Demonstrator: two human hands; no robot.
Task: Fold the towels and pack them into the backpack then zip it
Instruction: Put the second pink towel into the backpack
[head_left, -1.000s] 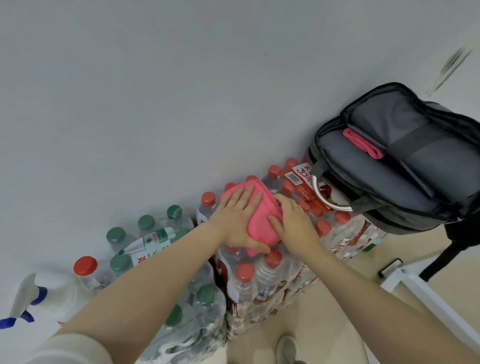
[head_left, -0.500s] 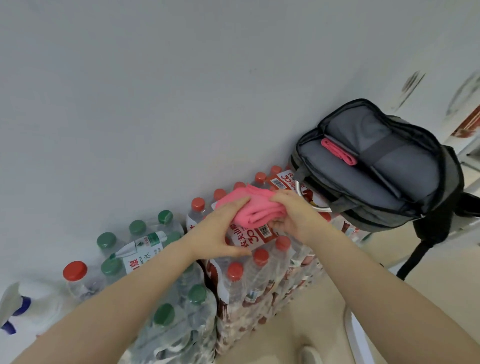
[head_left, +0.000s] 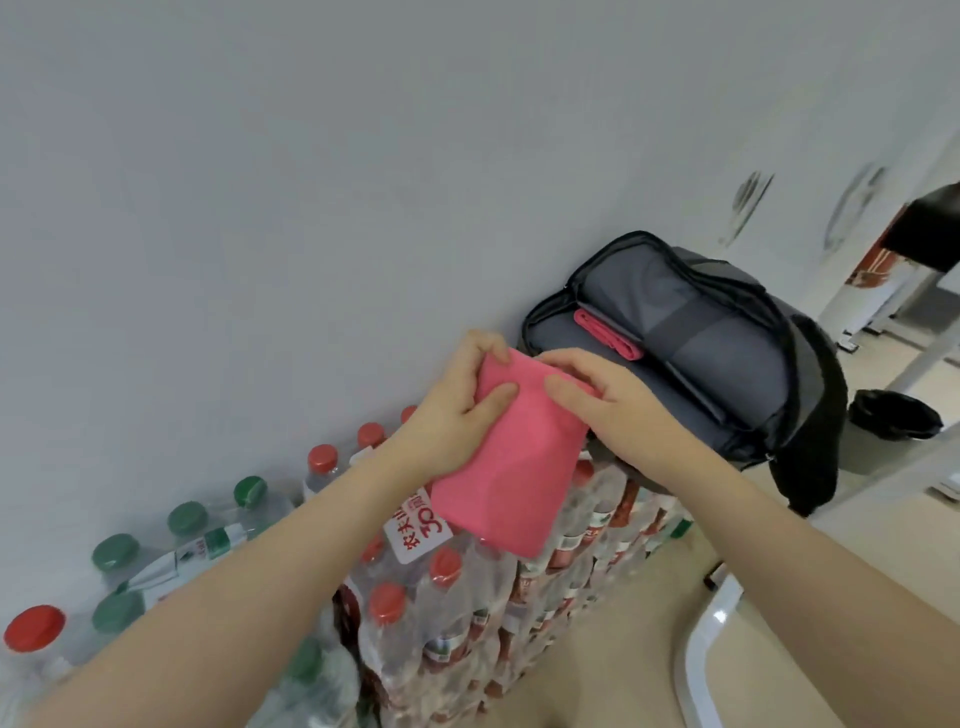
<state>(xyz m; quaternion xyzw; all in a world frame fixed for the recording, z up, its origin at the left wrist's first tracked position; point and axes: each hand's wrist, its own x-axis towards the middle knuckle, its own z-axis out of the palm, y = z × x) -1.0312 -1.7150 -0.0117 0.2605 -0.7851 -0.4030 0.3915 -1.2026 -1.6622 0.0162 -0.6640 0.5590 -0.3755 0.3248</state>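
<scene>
The towel (head_left: 511, 457) at the centre of the frame is plain pink. The backpack (head_left: 727, 358) at right is grey with black edging, and a second pink towel (head_left: 608, 332) shows in its opening. The bottles (head_left: 467, 597) below are clear with red caps; those at lower left (head_left: 187, 525) have green caps. The wall (head_left: 311, 182) is pale grey, the floor (head_left: 623, 649) beige.

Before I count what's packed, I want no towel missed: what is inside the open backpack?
Inside the backpack one folded pink towel shows near the opening. Anything deeper is hidden by the grey lining. Another pink towel is outside, held by the left hand and right hand.
</scene>
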